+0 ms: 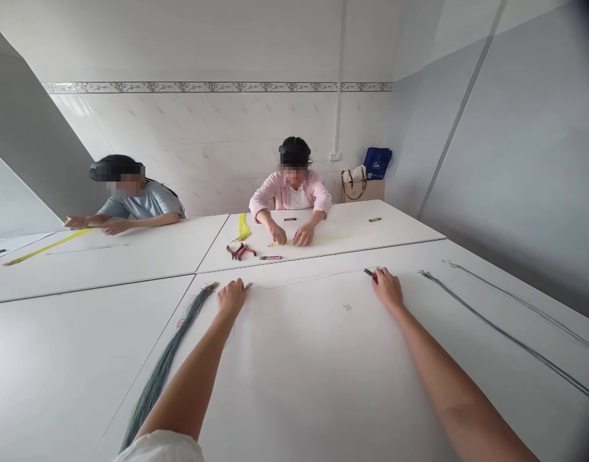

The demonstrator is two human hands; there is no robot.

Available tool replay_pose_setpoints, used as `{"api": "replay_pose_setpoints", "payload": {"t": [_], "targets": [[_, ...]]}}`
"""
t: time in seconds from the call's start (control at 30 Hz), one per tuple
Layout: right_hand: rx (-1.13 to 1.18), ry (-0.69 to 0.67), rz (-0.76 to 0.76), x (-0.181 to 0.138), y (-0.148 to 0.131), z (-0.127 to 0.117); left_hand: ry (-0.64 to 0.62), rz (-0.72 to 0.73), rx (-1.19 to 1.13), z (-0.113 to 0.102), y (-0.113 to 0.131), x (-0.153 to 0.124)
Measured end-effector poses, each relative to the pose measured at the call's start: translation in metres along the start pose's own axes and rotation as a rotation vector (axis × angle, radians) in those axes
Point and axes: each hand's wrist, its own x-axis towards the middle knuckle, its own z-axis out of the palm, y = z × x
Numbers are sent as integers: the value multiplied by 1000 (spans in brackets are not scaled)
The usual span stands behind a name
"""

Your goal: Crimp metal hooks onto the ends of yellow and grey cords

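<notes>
My left hand (231, 298) is closed at the left, with a small metal-looking end (249, 286) showing at its fingertips. A thin grey cord (299, 280) runs from there across the tabletop to my right hand (388, 287). That hand is closed around a short dark tool (370, 274) with a reddish part; its exact kind is unclear. Left of my left hand lies a long bundle of grey-green cords (172, 346) with metal ends. Between my hands is a small cluster of metal bits (347, 307).
Grey cords (506, 343) lie stretched out at the right. Across the table joint are red-handled pliers (240, 251), pink-handled snips (270, 257) and yellow cords (244, 226). Two people work opposite, one in a pink sleeve (260, 205), the other in a blue top (157, 200).
</notes>
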Motion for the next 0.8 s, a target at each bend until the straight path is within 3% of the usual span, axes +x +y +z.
{"api": "replay_pose_setpoints", "payload": {"t": [0.3, 0.5, 0.8], "targets": [[8, -4, 7, 0, -2, -3, -55, -90, -2, -12, -34, 26], [10, 13, 1, 0, -1, -1, -110, -40, -16, -11, -30, 42], [31, 54, -13, 1, 3, 5, -165, -92, -47, -10, -22, 53]]}}
